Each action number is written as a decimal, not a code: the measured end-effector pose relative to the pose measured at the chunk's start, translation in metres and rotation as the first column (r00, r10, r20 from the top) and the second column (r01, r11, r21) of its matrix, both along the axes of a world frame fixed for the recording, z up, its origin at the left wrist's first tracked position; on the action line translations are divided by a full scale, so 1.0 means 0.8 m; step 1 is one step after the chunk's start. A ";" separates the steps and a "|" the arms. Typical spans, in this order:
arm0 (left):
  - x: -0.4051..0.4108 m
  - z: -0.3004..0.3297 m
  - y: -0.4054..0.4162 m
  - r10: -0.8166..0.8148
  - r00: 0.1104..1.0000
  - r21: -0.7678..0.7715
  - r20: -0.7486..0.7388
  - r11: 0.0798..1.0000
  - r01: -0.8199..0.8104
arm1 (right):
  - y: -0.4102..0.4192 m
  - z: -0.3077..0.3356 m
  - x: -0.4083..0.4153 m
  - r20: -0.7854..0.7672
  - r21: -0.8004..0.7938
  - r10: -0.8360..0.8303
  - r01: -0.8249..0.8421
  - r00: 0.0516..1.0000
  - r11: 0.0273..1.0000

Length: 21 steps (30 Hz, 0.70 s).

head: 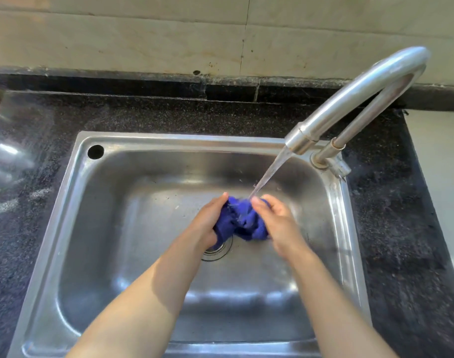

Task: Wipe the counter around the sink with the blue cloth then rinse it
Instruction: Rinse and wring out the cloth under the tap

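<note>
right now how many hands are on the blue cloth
2. The left hand grips the left side of the blue cloth, and the right hand grips its right side, both over the sink under the running faucet.

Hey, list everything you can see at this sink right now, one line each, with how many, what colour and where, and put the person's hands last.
blue cloth: one, deep blue, bunched between both hands above the drain, under the water
water stream: one, clear, running from the spout onto the cloth
faucet: one, silver, arched, mounted at the sink's back right corner
sink: one, stainless steel, set in the counter
drain: one, metal, basin floor, partly hidden by the left hand
round hole: one, dark, sink rim back left
counter: one, black speckled, around the sink
wall: beige, behind the counter
left hand: one, grips the cloth
right hand: one, grips the cloth
</note>
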<state>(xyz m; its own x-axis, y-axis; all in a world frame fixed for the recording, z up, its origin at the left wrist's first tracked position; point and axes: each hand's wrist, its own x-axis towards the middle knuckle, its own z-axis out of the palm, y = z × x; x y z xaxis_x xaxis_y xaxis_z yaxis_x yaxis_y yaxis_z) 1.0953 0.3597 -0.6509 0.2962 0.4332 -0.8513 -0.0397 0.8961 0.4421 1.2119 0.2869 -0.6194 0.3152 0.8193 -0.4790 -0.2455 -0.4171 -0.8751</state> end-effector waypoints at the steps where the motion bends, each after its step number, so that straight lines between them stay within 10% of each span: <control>1: 0.006 -0.006 -0.006 0.034 0.999 -0.061 -0.013 0.998 -0.035 | 0.001 0.004 -0.024 0.119 0.006 0.023 -0.024 0.993 1.000; 5: 0.030 -0.007 -0.034 0.144 0.988 -0.015 0.057 0.990 -0.143 | 0.003 -0.011 -0.069 0.727 -0.084 0.162 -0.147 0.668 0.986; 11: 0.041 0.002 -0.043 0.017 0.997 -0.149 0.078 0.989 -0.006 | 0.060 -0.048 -0.001 0.677 -0.420 0.260 0.072 0.689 0.905; 16: 0.029 0.007 -0.008 0.008 0.998 -0.124 -0.063 0.992 -0.016 | 0.035 -0.033 -0.011 0.584 -0.222 0.166 -0.040 0.795 0.974; 21: 0.030 0.012 -0.014 -0.022 0.998 -0.072 -0.057 0.997 0.018 | 0.009 -0.006 -0.060 0.798 -0.088 0.172 -0.171 0.578 0.981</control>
